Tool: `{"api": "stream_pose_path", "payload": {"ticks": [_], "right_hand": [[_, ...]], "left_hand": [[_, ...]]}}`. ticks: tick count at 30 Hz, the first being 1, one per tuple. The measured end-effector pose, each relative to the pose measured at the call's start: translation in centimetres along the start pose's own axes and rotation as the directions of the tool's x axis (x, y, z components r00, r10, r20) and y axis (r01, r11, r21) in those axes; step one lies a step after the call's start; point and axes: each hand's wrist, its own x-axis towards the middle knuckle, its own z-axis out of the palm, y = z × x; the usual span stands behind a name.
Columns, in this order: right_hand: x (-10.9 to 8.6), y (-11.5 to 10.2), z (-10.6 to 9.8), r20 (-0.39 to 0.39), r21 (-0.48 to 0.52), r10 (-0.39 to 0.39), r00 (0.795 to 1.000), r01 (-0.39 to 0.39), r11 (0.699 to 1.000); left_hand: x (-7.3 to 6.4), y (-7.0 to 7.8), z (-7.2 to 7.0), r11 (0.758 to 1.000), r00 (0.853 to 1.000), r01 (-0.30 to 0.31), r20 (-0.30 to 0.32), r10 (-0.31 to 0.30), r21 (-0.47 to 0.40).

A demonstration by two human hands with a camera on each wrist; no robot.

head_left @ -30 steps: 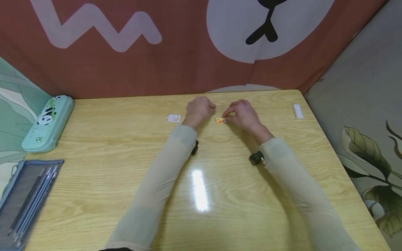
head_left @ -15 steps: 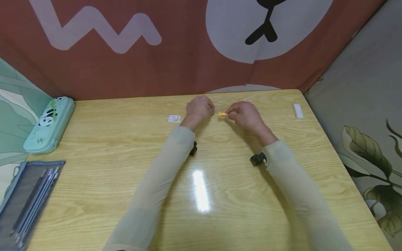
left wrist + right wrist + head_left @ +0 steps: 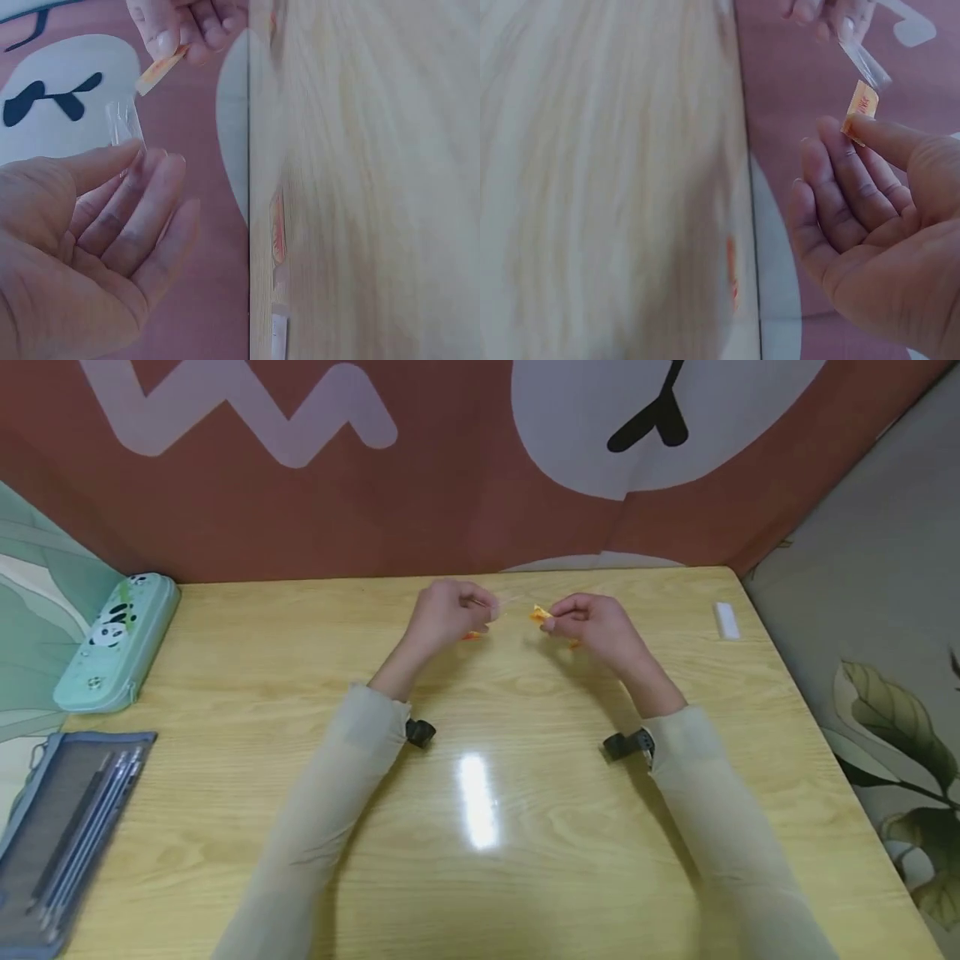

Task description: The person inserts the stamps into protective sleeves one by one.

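My left hand (image 3: 444, 614) pinches a strip of clear plastic film (image 3: 124, 124) between thumb and fingers, above the table. Facing it, my right hand (image 3: 600, 625) holds a small flat orange-yellow printed piece (image 3: 860, 111) by one end, between thumb and forefinger. The film's free end points towards the orange piece; whether they touch, I cannot tell. On the tabletop lie another orange-red printed piece (image 3: 278, 229) near my left hand and one more (image 3: 733, 274) below my right hand. A small whitish piece (image 3: 279, 334) lies on the table in the left wrist view.
A white block (image 3: 727, 621) lies near the right edge of the wooden table (image 3: 525, 877). At the left are a mint pencil case (image 3: 116, 643) and a blue mesh pouch (image 3: 75, 835) with several pencils. A reddish-brown cloth (image 3: 435, 518) hangs behind the table.
My right hand has lifted the orange piece off the table. My left hand has moved left and now covers the whitish card in the head view, and the clear film shows between the hands.
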Motion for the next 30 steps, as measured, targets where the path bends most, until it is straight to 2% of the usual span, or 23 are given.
{"api": "stream_pose_path", "payload": {"ticks": [3,5,7,11,14,18,25,30], "right_hand": [[-0.3,-0.6,0.0,-0.001,0.041,-0.010,1.000,0.011,0.999],[-0.6,-0.9,0.0,-0.006,0.058,-0.020,1.000,0.020,0.998],[-0.8,-1.0,0.1,-0.015,0.082,-0.028,1.000,0.029,0.996],[-1.1,-0.7,0.5,-0.015,0.201,-0.027,1.000,0.029,0.979],[-1.2,-0.6,1.1,0.007,0.287,-0.016,1.000,0.013,0.958],[-1.3,-0.3,1.7,0.017,0.325,-0.011,1.000,0.005,0.946],[-1.3,0.0,1.7,0.021,0.324,-0.023,1.000,0.015,0.946],[-1.5,0.2,1.3,0.013,0.323,-0.052,0.999,0.045,0.945]], "left_hand": [[-0.8,-0.1,-0.3,0.992,0.999,0.030,0.038,-0.026,-0.119],[-1.4,-0.3,-0.4,0.982,0.999,0.030,0.047,-0.021,-0.187],[-1.7,-0.6,-0.4,0.970,0.999,0.025,0.050,-0.013,-0.242],[-2.2,-1.4,-0.4,0.938,0.999,0.023,0.031,-0.013,-0.347],[-2.5,-2.1,-0.6,0.932,1.000,0.027,0.002,-0.028,-0.362],[-2.4,-2.6,-0.6,0.945,1.000,0.018,-0.017,-0.025,-0.326],[-2.3,-2.6,0.0,0.950,0.999,0.028,0.051,-0.013,-0.312],[-2.6,-2.5,0.5,0.944,0.997,0.038,0.071,-0.016,-0.329]]}}
